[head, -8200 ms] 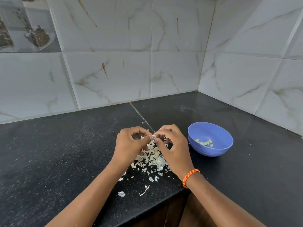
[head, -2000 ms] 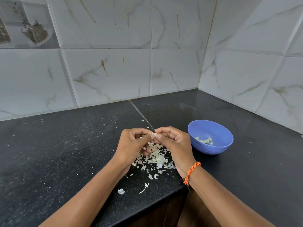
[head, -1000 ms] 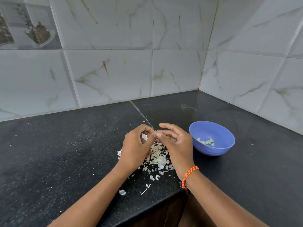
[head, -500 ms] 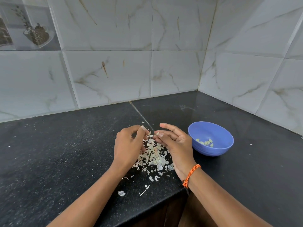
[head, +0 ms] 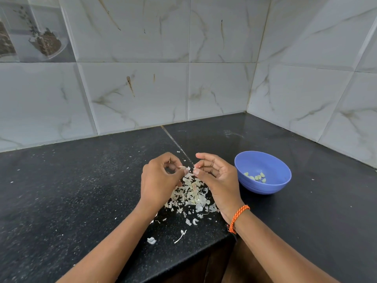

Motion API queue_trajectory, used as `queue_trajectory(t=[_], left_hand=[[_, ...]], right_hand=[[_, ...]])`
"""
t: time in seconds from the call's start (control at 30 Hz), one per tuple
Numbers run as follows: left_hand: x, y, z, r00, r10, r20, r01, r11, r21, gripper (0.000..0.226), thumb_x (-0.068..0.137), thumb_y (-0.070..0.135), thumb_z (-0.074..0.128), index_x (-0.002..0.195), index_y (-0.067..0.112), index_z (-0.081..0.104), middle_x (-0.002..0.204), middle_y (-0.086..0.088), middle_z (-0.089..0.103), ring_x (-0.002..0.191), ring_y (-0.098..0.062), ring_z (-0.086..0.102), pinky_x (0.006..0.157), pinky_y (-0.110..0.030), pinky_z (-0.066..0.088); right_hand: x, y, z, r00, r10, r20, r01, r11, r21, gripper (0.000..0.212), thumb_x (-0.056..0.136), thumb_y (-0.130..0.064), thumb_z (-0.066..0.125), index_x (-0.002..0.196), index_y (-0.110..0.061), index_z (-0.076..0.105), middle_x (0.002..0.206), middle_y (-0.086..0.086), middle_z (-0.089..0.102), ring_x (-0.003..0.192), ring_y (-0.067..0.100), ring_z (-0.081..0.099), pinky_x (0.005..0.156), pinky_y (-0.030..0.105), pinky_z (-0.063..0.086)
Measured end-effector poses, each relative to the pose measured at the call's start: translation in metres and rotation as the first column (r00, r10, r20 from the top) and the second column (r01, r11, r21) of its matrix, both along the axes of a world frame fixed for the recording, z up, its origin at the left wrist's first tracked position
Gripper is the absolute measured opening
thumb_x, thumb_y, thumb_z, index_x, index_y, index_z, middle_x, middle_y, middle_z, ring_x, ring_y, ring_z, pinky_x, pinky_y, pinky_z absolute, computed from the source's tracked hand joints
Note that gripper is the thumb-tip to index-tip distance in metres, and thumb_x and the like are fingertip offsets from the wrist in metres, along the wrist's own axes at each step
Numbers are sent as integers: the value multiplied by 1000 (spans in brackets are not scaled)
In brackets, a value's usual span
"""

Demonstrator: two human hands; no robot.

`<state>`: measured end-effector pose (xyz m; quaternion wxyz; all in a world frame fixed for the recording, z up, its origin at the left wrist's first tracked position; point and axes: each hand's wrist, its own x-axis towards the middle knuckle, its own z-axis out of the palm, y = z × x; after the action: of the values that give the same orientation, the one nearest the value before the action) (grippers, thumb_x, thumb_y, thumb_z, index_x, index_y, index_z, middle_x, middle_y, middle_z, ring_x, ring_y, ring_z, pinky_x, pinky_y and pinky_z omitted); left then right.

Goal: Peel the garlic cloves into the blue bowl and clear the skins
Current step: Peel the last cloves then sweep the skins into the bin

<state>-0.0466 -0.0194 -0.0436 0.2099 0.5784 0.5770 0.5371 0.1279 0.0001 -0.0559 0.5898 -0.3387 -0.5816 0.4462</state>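
Note:
My left hand (head: 159, 178) pinches a small pale garlic clove (head: 183, 169) between thumb and fingertips, just above the pile of garlic skins (head: 191, 194) on the black counter. My right hand (head: 219, 177) is a finger's width to the right of it, palm turned up and fingers half curled. Its thumb and middle fingertip pinch a pale scrap of skin (head: 196, 170). The blue bowl (head: 259, 187) stands right of that hand and holds several peeled cloves (head: 256, 177).
Loose skin bits (head: 180, 235) lie scattered toward the counter's front edge (head: 200, 253). Tiled walls meet in a corner (head: 246, 111) behind the bowl. Dark counter (head: 71, 190) stretches to the left, speckled with small flakes.
My hands, which were pressed together on the clove, have pulled apart. The left keeps the clove and the right has turned palm up. The bowl has not moved.

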Motion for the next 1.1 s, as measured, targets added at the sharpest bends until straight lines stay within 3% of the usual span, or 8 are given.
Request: queue_trajectory(t=[0.1, 0.27, 0.47, 0.7, 0.9, 1.03, 1.1], left_hand=[[-2, 1, 0, 999, 20, -30, -19, 1000, 11, 25, 87, 31, 89, 80, 30, 65, 73, 5, 75, 64, -20, 76, 68, -55, 65], [3, -2, 2, 1000, -6, -10, 6, 999, 31, 34, 100, 36, 77, 69, 21, 75, 63, 1, 74, 55, -19, 74, 66, -54, 65], [-2, 3, -1, 999, -49, -13, 49, 999, -1, 15, 88, 17, 89, 80, 26, 79, 71, 4, 78, 70, -17, 78, 77, -50, 66], [1, -1, 3, 997, -58, 45, 57, 998, 18, 13, 87, 16, 90, 81, 19, 80, 68, -1, 78, 64, -21, 78, 73, -52, 68], [2, -4, 5, 999, -17, 34, 17, 1000, 4, 23, 86, 22, 92, 76, 11, 75, 63, -3, 75, 57, -19, 76, 66, -49, 67], [2, -6, 6, 999, 51, -2, -51, 999, -2, 45, 84, 32, 94, 68, 4, 63, 52, -7, 68, 48, -17, 71, 60, -35, 61], [3, -6, 7, 999, 31, 11, -31, 999, -16, 42, 87, 36, 90, 68, 6, 67, 53, -6, 69, 49, -19, 72, 62, -34, 63]], right_hand=[[-1, -1, 0, 999, -3, 43, 2, 1000, 22, 37, 89, 2, 81, 120, -16, 78, 100, 7, 78, 96, 22, 75, 86, 30, 62], [-3, -2, -1, 997, 3, 81, -6, 999, 39, 35, 89, 2, 80, 118, -17, 78, 99, 5, 78, 95, 22, 75, 84, 30, 62], [-2, -1, -2, 995, 10, 94, -14, 999, 43, 34, 88, 3, 81, 117, -16, 79, 98, 6, 78, 93, 20, 75, 85, 29, 61], [-3, -1, -3, 994, 18, 105, -25, 997, 67, 31, 88, -2, 83, 115, -18, 79, 97, 6, 78, 94, 25, 75, 85, 32, 63], [-3, -1, -3, 994, 15, 112, -24, 996, 83, 30, 89, 0, 81, 114, -18, 80, 98, 6, 77, 94, 25, 75, 86, 33, 63], [-1, 0, -3, 994, 5, 105, -13, 997, 81, 30, 90, 2, 79, 113, -16, 80, 97, 6, 77, 93, 25, 76, 83, 34, 64], [-1, 1, -4, 994, -1, 108, -7, 997, 76, 31, 90, 4, 78, 113, -16, 80, 97, 7, 76, 93, 24, 75, 81, 34, 65]])
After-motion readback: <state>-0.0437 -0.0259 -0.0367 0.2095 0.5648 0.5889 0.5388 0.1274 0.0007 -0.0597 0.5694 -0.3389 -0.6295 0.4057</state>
